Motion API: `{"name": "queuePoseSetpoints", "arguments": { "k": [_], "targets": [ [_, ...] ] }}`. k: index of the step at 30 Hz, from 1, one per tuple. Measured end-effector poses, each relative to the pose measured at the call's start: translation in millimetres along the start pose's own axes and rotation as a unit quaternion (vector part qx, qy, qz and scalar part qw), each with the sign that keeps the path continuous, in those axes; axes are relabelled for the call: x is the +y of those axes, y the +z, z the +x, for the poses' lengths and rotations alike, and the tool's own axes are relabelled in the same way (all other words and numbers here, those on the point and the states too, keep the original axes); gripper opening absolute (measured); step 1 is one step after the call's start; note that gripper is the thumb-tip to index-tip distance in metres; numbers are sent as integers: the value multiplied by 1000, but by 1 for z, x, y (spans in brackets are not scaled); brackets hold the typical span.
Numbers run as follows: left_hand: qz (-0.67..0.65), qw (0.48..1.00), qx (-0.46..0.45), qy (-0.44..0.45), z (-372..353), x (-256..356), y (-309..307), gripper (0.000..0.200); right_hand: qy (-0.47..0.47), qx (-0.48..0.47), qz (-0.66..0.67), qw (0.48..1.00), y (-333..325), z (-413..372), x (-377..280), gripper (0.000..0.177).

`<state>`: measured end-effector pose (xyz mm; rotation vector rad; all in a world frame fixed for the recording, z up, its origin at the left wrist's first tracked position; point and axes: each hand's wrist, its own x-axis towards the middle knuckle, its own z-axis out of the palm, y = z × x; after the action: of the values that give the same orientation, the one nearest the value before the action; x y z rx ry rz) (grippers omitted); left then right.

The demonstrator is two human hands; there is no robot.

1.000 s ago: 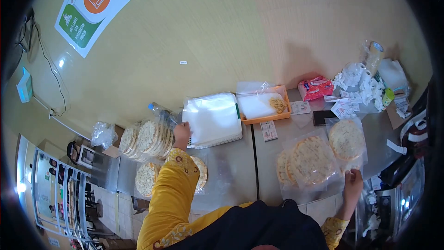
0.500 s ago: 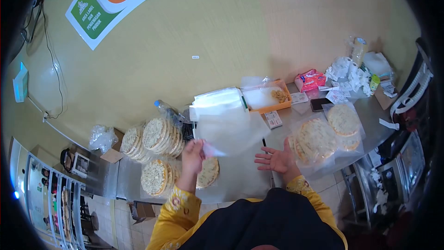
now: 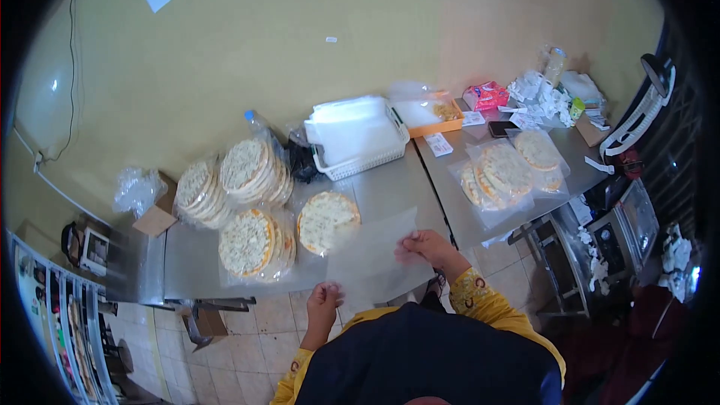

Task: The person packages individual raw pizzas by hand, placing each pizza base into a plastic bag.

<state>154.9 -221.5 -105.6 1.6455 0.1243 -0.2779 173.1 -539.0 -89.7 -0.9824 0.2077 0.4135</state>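
A clear plastic bag point(image 3: 373, 259) is stretched out in front of me, above the table's front edge. My left hand point(image 3: 323, 304) is closed in a pinch at its lower left edge. My right hand point(image 3: 427, 248) grips its right side, fingers slightly blurred. Just behind the bag, a cheese-topped pizza point(image 3: 324, 219) lies flat on the metal table point(image 3: 390, 193), its lower right partly covered by the bag. To its left is a short stack of bagged pizzas point(image 3: 247, 244).
Taller pizza stacks point(image 3: 256, 169) stand at the back left. A white basket point(image 3: 367, 165) of clear sheets or bags is against the wall. Bagged pizzas point(image 3: 504, 169) lie on the right, near a phone point(image 3: 501, 128), an orange tray point(image 3: 436, 127) and crumpled paper point(image 3: 540, 91).
The bag has come down from over the basket toward my body. My right hand, open before, now grips it; my left hand is lower. The view has shifted downward.
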Motion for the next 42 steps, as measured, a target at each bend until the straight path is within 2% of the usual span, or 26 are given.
{"name": "queuePoseSetpoints", "arguments": {
  "k": [1,4,7,10,13,15,16,18,19,21,24,27,28,31,34,37,39,42],
  "targets": [
    [53,999,1,5,-4,-15,-9,34,-27,4,-63,998,9,-1,-2,20],
    [145,983,12,113,-18,0,-13,54,-82,-9,-280,957,51,-6,-26,12],
    [157,956,-10,246,-22,51,-6,53,-87,-63,-518,849,96,-11,-48,12],
    [245,871,-45,423,-26,106,3,47,-104,-151,-649,738,123,-10,-40,21],
    [436,786,-86,430,-32,132,5,29,-141,-218,-701,664,131,-10,-24,28],
    [471,769,-108,419,-28,121,-1,16,-144,-247,-718,635,140,-19,-23,31],
    [489,758,-120,414,-26,117,-4,10,-131,-250,-722,632,143,-23,-25,32],
    [490,782,-161,349,-25,113,-8,4,-106,-255,-728,628,148,-28,-28,33],
    [489,793,-182,315,-26,111,-10,5,-103,-246,-714,647,145,-26,-25,31],
    [452,812,-188,318,-24,104,-16,6,-95,-228,-688,682,135,-19,-18,26],
    [425,828,-207,301,-24,98,-25,7,-23,-228,-547,805,127,-15,-18,20],
    [410,842,-232,262,-25,95,-33,6,-26,-258,-612,747,129,-9,-22,15],
    [404,847,-239,250,-26,94,-34,7,-28,-253,-601,757,130,-6,-21,16],
    [373,858,-193,297,-45,110,-33,23,-30,-240,-575,782,134,2,-17,22],
    [390,809,-155,411,-57,119,-35,37,-19,-238,-563,791,138,10,-12,28],
    [416,808,-189,371,-62,118,-45,35,-9,-236,-564,791,148,14,-10,34],
    [400,836,-159,340,-66,115,-51,34,-12,-221,-561,798,152,19,-7,38],
    [365,867,-140,310,-64,104,-61,29,33,-207,-470,857,155,23,-2,42]
  ]
}}
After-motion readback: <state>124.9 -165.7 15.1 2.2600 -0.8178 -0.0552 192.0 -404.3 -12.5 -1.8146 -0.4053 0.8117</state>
